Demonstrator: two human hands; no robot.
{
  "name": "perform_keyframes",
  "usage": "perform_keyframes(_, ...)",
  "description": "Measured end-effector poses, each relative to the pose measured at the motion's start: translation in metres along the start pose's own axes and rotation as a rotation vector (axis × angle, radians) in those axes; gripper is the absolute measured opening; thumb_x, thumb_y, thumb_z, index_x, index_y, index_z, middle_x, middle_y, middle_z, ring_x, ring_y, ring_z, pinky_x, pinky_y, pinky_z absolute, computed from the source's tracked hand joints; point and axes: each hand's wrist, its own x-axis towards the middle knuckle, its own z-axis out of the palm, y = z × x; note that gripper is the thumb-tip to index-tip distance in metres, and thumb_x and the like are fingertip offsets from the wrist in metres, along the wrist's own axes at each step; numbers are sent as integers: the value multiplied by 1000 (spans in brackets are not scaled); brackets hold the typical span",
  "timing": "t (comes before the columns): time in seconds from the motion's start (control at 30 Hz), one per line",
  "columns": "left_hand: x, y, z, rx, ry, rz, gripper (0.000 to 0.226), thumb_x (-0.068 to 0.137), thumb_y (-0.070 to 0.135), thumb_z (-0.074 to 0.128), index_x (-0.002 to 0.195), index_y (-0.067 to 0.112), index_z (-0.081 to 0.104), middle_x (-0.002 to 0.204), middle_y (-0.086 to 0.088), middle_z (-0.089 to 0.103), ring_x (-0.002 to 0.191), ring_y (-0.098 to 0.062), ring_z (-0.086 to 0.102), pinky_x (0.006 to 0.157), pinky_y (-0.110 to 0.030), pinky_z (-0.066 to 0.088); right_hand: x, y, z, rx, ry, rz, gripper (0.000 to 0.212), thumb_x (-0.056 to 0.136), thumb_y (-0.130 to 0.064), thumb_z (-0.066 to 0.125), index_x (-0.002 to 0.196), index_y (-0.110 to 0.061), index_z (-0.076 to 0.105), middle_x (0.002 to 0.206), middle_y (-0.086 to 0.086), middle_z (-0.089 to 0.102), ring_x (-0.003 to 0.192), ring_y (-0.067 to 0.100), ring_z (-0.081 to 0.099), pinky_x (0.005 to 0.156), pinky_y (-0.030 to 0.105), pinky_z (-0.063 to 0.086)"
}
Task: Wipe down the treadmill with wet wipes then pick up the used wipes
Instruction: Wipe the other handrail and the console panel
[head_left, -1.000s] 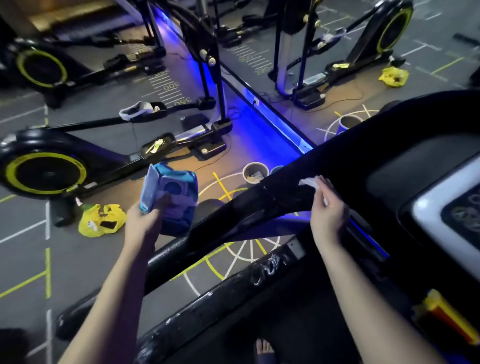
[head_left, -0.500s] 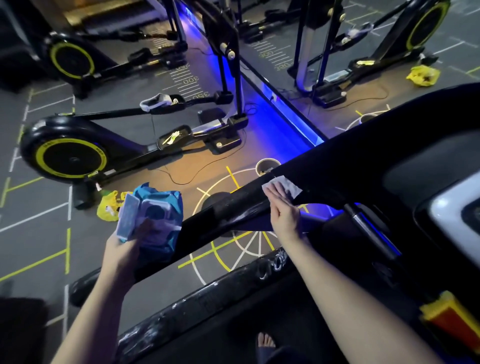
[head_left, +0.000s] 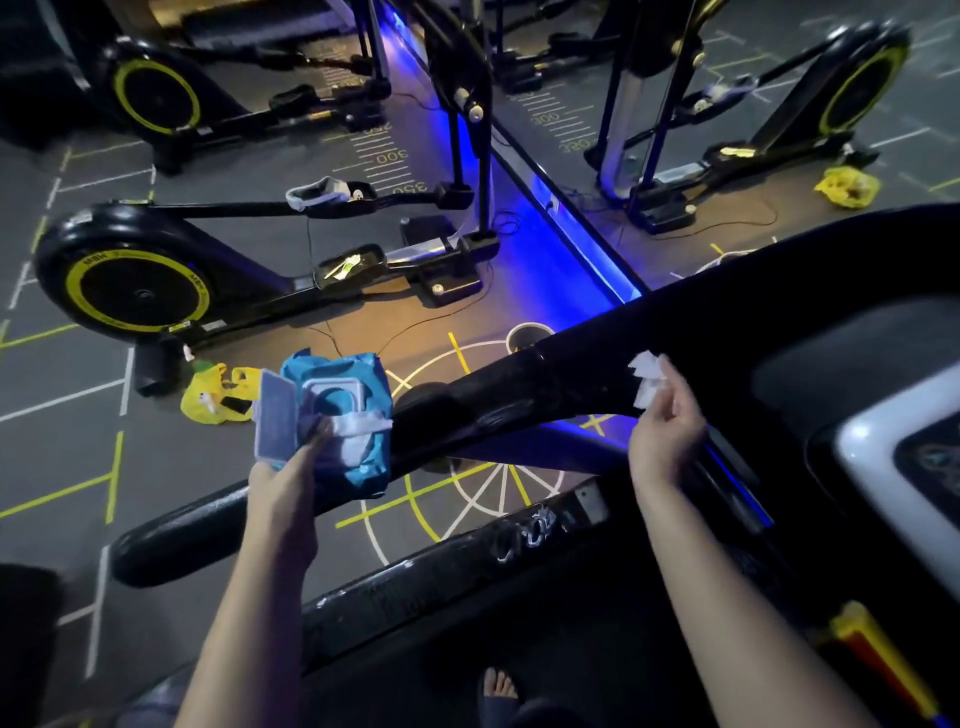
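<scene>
In the head view, the right hand (head_left: 662, 441) is pinching a crumpled wet wipe (head_left: 647, 379) against the treadmill's black handrail (head_left: 519, 395) while the left hand (head_left: 283, 483) is gripping the open-lidded wipes pack (head_left: 343, 415), and that light fingertip pinch is probably risking the wipe slipping free

The floor (head_left: 62, 467) is dark grey matting marked with white and yellow lines. Beyond the left hand (head_left: 288, 475), a crumpled yellow bag (head_left: 218, 397) lies on it, just beside the foot of a black exercise machine (head_left: 137, 291) with a yellow-ringed wheel. A second such machine (head_left: 156, 98) stands farther off. Between the two hands a spoked circle marking (head_left: 498, 488) is painted in white and yellow. Ahead and left of the right hand (head_left: 665, 423), a small round container (head_left: 524, 335) stands at the circle's far edge. Thin black cables (head_left: 470, 300) trail nearby, and a blue light strip (head_left: 592, 254) runs beyond them.
</scene>
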Motion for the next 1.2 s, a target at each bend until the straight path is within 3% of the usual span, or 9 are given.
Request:
perform_keyframes(0.2,-11,-1,-8,-27,52,-28,37,98,14,70,134,14,64,96,1,79,80,-15,76,66,-31,64,-35,20,23,-202,-357,-243,45,95,14,50,130,-9,67,135,-3,61,129,17,57,104,12,42)
perform_keyframes(0.37,-18,0,-19,-20,95,-37,34,98,15,70,132,18,65,97,2,77,77,-12,75,62,-27,62,-74,29,44,-83,-509,-177,56,94,23,42,139,-6,59,151,-1,49,146,12,38,116,40,40)
perform_keyframes(0.5,-21,-4,-27,-16,103,-57,26,98,15,69,124,21,67,98,2,75,77,-10,74,59,-24,60,-87,30,53,-80,-568,-143,65,91,26,40,138,-13,61,152,-3,49,149,12,33,117,45,39)
perform_keyframes(0.63,-22,-4,-32,-26,153,-64,21,98,15,69,119,21,67,91,5,76,70,-7,73,55,-22,59,-89,25,51,-223,-592,-408,61,87,24,44,133,-10,66,146,-6,52,143,13,42,112,30,44)
perform_keyframes(0.77,-22,-3,-37,-37,178,-53,19,98,15,70,116,19,68,91,4,76,70,-6,73,56,-21,59,-86,24,47,-268,-688,-431,62,88,24,45,135,-10,64,146,-5,53,141,11,44,111,27,43)
perform_keyframes(0.83,-22,-5,-42,-43,183,-49,23,97,15,71,120,18,68,94,3,76,71,-7,74,57,-22,59,-84,12,42,-203,-750,-347,56,91,21,45,134,-11,65,136,-5,64,126,4,57,106,29,49)
perform_keyframes(0.9,-24,-3,-46,-49,201,-40,29,97,15,72,125,17,67,97,1,75,71,-7,74,57,-22,60,-76,-5,34,-46,-597,-87,48,95,13,45,130,-13,66,111,-18,73,95,-6,64,89,23,53)
perform_keyframes(1.0,-23,-4,-58,-32,236,-23,38,97,16,72,134,12,65,103,-2,74,72,-7,74,61,-23,61,-48,-21,26,57,-274,92,40,96,4,46,126,-10,70,123,-5,71,114,4,64,98,23,50)
perform_keyframes(1.2,-38,-2,-69,39,258,97,40,81,29,75,120,31,73,121,-2,72,104,-23,65,108,-58,48,-53,-1,46,-106,-532,-275,44,97,14,47,132,-7,66,142,4,58,139,4,45,113,26,41)
